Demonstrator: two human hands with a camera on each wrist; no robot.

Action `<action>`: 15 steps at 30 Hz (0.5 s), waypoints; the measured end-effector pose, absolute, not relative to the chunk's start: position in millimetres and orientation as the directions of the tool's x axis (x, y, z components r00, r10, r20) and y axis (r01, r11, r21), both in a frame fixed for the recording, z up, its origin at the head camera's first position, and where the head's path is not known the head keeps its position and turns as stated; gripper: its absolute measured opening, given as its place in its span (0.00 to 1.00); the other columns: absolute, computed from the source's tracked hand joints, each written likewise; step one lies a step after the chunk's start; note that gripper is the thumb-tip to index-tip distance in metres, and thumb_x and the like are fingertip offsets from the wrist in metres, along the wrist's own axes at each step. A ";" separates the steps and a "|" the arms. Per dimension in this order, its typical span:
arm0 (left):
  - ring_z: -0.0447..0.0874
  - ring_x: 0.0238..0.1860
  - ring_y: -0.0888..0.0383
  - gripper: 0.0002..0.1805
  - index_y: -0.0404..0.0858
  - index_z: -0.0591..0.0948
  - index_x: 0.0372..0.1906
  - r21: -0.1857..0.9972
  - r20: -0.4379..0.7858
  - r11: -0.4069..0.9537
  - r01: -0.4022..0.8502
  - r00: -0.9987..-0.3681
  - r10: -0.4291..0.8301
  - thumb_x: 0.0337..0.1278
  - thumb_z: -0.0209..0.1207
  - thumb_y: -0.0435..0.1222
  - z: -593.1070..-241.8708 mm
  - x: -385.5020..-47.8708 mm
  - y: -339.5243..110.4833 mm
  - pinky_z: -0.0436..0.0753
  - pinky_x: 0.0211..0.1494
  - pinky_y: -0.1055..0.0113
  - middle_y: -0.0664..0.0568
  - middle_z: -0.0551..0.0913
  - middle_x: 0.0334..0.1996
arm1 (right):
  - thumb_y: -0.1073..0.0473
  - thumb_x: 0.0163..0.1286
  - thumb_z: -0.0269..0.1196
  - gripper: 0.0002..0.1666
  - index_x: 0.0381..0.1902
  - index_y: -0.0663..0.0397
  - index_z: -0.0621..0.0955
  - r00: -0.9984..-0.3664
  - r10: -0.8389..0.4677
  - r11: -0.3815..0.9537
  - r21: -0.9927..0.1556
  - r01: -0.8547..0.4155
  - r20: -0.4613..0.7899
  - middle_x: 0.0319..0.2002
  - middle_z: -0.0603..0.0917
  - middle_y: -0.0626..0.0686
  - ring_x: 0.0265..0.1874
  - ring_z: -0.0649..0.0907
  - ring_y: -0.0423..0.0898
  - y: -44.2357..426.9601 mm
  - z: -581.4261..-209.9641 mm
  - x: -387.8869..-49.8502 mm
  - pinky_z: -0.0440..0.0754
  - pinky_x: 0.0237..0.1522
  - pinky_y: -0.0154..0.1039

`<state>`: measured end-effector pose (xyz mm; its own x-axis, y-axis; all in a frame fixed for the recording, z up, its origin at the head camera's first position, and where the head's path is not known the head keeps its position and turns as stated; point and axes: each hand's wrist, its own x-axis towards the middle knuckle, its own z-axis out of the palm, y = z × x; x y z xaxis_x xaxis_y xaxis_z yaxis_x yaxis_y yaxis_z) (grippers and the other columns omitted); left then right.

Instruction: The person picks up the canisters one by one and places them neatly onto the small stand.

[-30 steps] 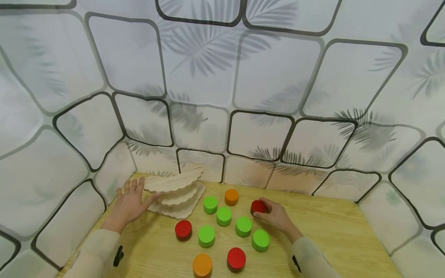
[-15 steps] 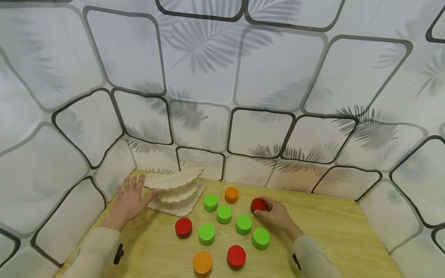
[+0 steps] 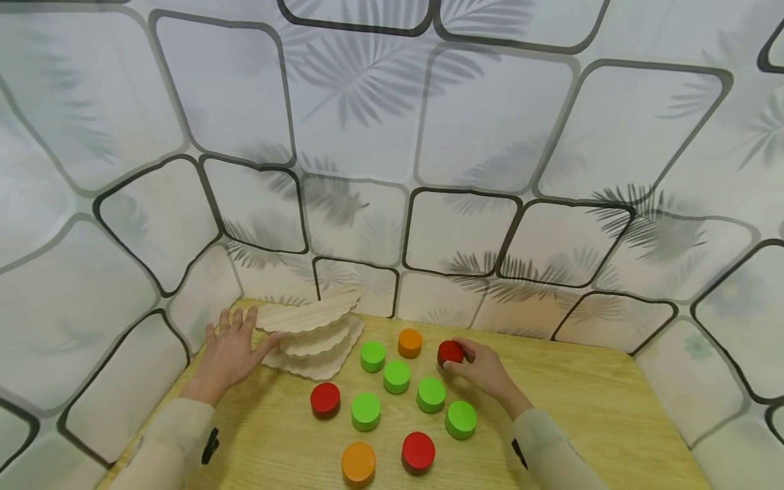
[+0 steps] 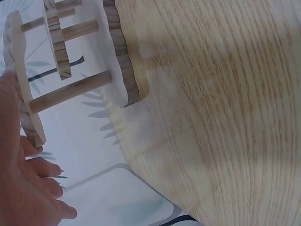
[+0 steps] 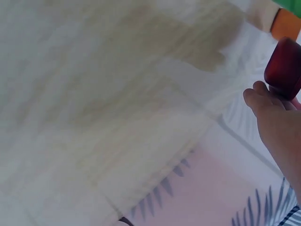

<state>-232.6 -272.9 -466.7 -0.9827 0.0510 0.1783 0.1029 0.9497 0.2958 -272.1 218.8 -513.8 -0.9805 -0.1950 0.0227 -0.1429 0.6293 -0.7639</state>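
My right hand grips a red disc between thumb and fingers at the back right of the group; the right wrist view shows the dark red disc at the fingers of the right hand. At the back left, my left hand touches the left end of a scalloped wooden stand, its fingers fairly straight and spread. In the left wrist view the left hand lies along the outer tier of the stand, whose tiers are joined by wooden rods.
Several green discs stand mid-table, with an orange disc behind them and another orange disc in front. Two more red discs stand at the left and front. Patterned fabric walls border the wooden table.
My right hand has shifted slightly left and back with the red disc. The left hand has stayed at the stand.
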 end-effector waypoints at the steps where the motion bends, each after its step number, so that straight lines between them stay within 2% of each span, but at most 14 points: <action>1: 0.47 0.77 0.15 0.51 0.24 0.57 0.81 0.294 0.176 0.950 0.101 -0.983 0.050 0.78 0.47 0.64 -466.1 -232.6 -272.7 0.49 0.72 0.17 0.16 0.58 0.76 | 0.50 0.69 0.74 0.40 0.73 0.62 0.76 -0.981 -0.194 0.630 -0.763 -0.142 0.023 0.61 0.87 0.60 0.58 0.86 0.56 216.9 -511.4 -273.2 0.84 0.62 0.55; 6: 0.47 0.77 0.15 0.51 0.25 0.59 0.80 0.283 0.170 0.954 0.095 -0.984 0.047 0.77 0.47 0.65 -464.6 -234.2 -273.0 0.49 0.72 0.17 0.17 0.59 0.76 | 0.49 0.68 0.75 0.39 0.72 0.58 0.78 -0.980 -0.197 0.619 -0.773 -0.138 0.017 0.58 0.88 0.56 0.52 0.87 0.48 203.1 -498.8 -276.6 0.85 0.55 0.47; 15: 0.46 0.78 0.16 0.53 0.25 0.58 0.81 0.283 0.154 0.955 0.086 -0.987 0.043 0.76 0.46 0.67 -463.8 -235.6 -273.4 0.47 0.73 0.17 0.17 0.57 0.76 | 0.49 0.67 0.76 0.36 0.69 0.53 0.81 -0.963 -0.264 0.579 -0.788 -0.209 0.061 0.55 0.90 0.54 0.50 0.89 0.47 170.4 -477.0 -282.7 0.86 0.51 0.43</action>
<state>-235.6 -273.4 -463.8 -0.9871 0.0429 0.1543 0.0859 0.9551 0.2835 -282.7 170.4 -477.0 -0.9625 -0.2643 0.0607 -0.2088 0.5795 -0.7878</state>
